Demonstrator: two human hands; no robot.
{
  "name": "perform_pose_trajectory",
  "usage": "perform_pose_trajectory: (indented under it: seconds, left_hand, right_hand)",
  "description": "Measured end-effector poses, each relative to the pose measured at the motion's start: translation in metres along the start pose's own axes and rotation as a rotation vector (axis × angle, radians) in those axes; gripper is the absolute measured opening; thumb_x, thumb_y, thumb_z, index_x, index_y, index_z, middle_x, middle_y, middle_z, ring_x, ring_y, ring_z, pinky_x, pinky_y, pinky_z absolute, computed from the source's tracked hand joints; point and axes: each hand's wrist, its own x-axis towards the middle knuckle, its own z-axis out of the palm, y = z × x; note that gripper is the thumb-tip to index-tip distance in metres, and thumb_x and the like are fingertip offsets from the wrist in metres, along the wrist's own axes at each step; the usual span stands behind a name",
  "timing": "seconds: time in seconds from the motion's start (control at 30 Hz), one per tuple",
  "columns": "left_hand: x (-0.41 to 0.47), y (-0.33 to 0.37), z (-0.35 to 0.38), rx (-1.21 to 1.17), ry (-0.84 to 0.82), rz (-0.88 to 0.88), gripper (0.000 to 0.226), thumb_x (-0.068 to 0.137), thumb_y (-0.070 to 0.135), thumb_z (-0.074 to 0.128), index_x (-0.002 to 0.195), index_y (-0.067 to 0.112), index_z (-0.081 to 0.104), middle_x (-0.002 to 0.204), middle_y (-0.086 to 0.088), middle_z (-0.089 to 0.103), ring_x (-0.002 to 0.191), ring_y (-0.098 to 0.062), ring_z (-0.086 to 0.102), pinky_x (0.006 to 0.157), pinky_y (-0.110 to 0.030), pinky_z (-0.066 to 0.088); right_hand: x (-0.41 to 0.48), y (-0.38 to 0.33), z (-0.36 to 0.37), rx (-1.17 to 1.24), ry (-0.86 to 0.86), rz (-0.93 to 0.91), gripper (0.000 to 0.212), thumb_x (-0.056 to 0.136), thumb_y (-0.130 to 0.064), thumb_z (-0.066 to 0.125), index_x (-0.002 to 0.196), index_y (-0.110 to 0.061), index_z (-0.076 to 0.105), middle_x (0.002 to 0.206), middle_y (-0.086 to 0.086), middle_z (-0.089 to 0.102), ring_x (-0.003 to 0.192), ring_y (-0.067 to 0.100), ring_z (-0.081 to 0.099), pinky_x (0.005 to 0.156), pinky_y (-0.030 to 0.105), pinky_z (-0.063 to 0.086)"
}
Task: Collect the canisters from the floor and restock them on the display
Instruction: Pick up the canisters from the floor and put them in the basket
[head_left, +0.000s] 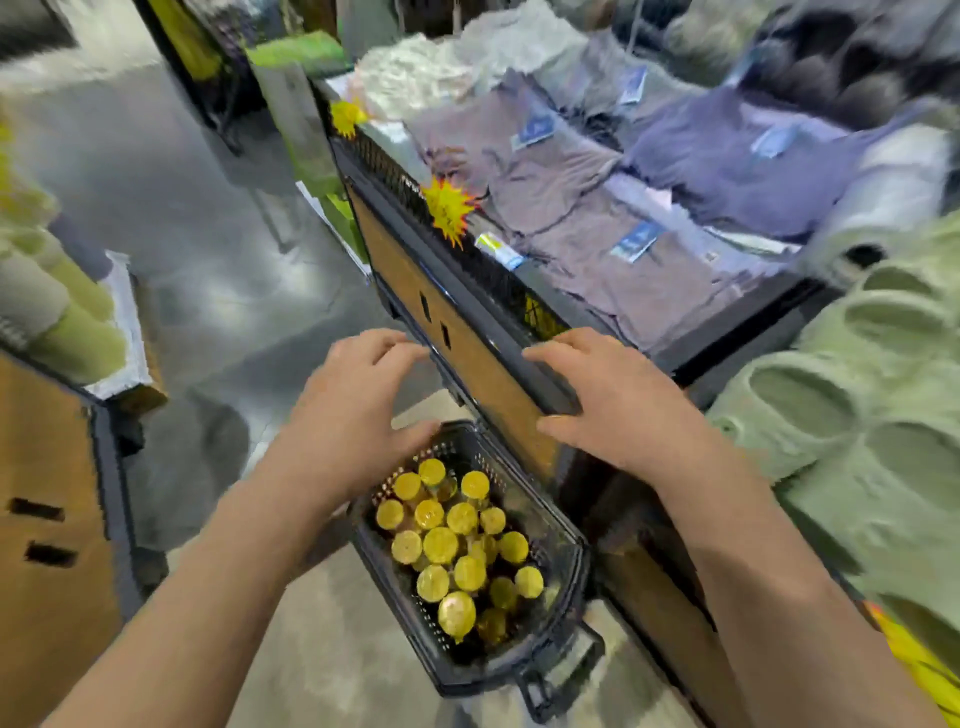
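Note:
A black plastic basket (563, 597) stands on the floor against the display's base, filled with several canisters (440, 544) whose yellow lids face up. My left hand (358, 410) hovers above the basket's far end, fingers spread and loosely bent, holding nothing. My right hand (613, 400) is level with the display table's black edge (493, 317), fingers extended, holding nothing. Whether it touches the edge I cannot tell. The frame is motion-blurred.
The display table (410, 254) carries folded grey and blue garments (597, 234) and yellow starburst price tags (448, 210). Pale green foam clogs (831, 410) are piled at right. A second cardboard-sided display (47, 493) stands at left. Grey concrete floor (218, 291) lies between them.

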Motion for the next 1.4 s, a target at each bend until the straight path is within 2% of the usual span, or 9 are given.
perform_pose_trajectory:
  seconds: [0.27, 0.37, 0.5, 0.7, 0.9, 1.1, 1.23, 1.33, 1.4]
  left_hand:
    - [0.04, 0.099, -0.119, 0.045, 0.108, 0.365, 0.069, 0.081, 0.055, 0.073, 0.139, 0.023, 0.055, 0.142, -0.006, 0.048, 0.133, -0.031, 0.043, 0.107, -0.049, 0.043]
    - [0.049, 0.124, -0.142, 0.023, 0.136, 0.497, 0.069, 0.083, 0.059, 0.069, 0.142, 0.028, 0.051, 0.146, -0.002, 0.044, 0.136, -0.026, 0.041, 0.109, -0.042, 0.041]
    - [0.055, 0.157, -0.158, -0.017, 0.111, 0.678, 0.068, 0.084, 0.06, 0.069, 0.142, 0.031, 0.05, 0.15, 0.002, 0.041, 0.138, -0.024, 0.04, 0.11, -0.045, 0.041]
    - [0.03, 0.22, -0.159, -0.164, 0.041, 0.961, 0.064, 0.084, 0.059, 0.07, 0.138, 0.03, 0.054, 0.145, 0.003, 0.045, 0.134, -0.022, 0.041, 0.105, -0.038, 0.04]
    - [-0.036, 0.295, -0.14, -0.295, -0.083, 1.273, 0.078, 0.072, 0.074, 0.045, 0.133, 0.028, 0.058, 0.137, 0.002, 0.052, 0.127, -0.023, 0.047, 0.102, -0.042, 0.046]
    - [-0.142, 0.382, -0.12, -0.391, -0.252, 1.55, 0.059, 0.085, 0.054, 0.071, 0.136, 0.03, 0.054, 0.138, 0.009, 0.048, 0.13, -0.016, 0.043, 0.103, -0.034, 0.042]
    - [-0.23, 0.437, -0.104, -0.39, -0.355, 1.712, 0.063, 0.084, 0.066, 0.063, 0.136, 0.03, 0.054, 0.136, 0.008, 0.048, 0.13, -0.018, 0.043, 0.104, -0.038, 0.041]
    - [-0.305, 0.48, -0.091, -0.381, -0.423, 1.807, 0.078, 0.073, 0.077, 0.045, 0.136, 0.032, 0.052, 0.137, 0.009, 0.048, 0.13, -0.015, 0.043, 0.103, -0.033, 0.04]
    - [-0.358, 0.507, -0.084, -0.393, -0.48, 1.877, 0.076, 0.074, 0.077, 0.046, 0.136, 0.034, 0.051, 0.137, 0.011, 0.047, 0.131, -0.013, 0.042, 0.104, -0.032, 0.04]
  right_hand:
    - [-0.083, -0.009, -0.151, -0.026, 0.264, 0.186, 0.065, 0.082, -0.045, 0.074, 0.142, -0.034, 0.051, 0.132, -0.002, 0.054, 0.122, 0.022, 0.053, 0.098, 0.043, 0.047]
    - [-0.115, -0.017, -0.184, -0.037, 0.389, 0.264, 0.06, 0.084, -0.045, 0.074, 0.139, -0.036, 0.051, 0.132, -0.004, 0.053, 0.122, 0.021, 0.054, 0.097, 0.046, 0.049]
    - [-0.165, -0.038, -0.202, -0.056, 0.548, 0.434, 0.057, 0.085, -0.039, 0.076, 0.138, -0.033, 0.056, 0.136, -0.002, 0.055, 0.127, 0.021, 0.051, 0.098, 0.044, 0.049]
    - [-0.259, -0.08, -0.197, -0.138, 0.556, 0.806, 0.06, 0.09, -0.043, 0.07, 0.145, -0.038, 0.045, 0.14, -0.006, 0.048, 0.127, 0.02, 0.05, 0.099, 0.041, 0.048]
    - [-0.377, -0.145, -0.175, -0.198, 0.547, 1.107, 0.054, 0.093, -0.052, 0.061, 0.143, -0.038, 0.046, 0.139, -0.009, 0.05, 0.123, 0.017, 0.053, 0.096, 0.044, 0.051]
    - [-0.507, -0.22, -0.139, -0.249, 0.557, 1.371, 0.06, 0.091, -0.059, 0.06, 0.146, -0.042, 0.043, 0.147, -0.016, 0.046, 0.13, 0.009, 0.048, 0.095, 0.037, 0.052]
    - [-0.597, -0.268, -0.104, -0.246, 0.633, 1.595, 0.059, 0.092, -0.058, 0.061, 0.146, -0.043, 0.043, 0.144, -0.016, 0.047, 0.126, 0.01, 0.05, 0.094, 0.035, 0.05]
    - [-0.668, -0.304, -0.075, -0.207, 0.731, 1.74, 0.056, 0.092, -0.058, 0.062, 0.143, -0.041, 0.046, 0.14, -0.016, 0.049, 0.123, 0.008, 0.053, 0.093, 0.034, 0.05]
    - [-0.716, -0.329, -0.055, -0.187, 0.779, 1.831, 0.056, 0.091, -0.058, 0.062, 0.142, -0.042, 0.046, 0.139, -0.019, 0.049, 0.124, 0.005, 0.052, 0.092, 0.031, 0.049]
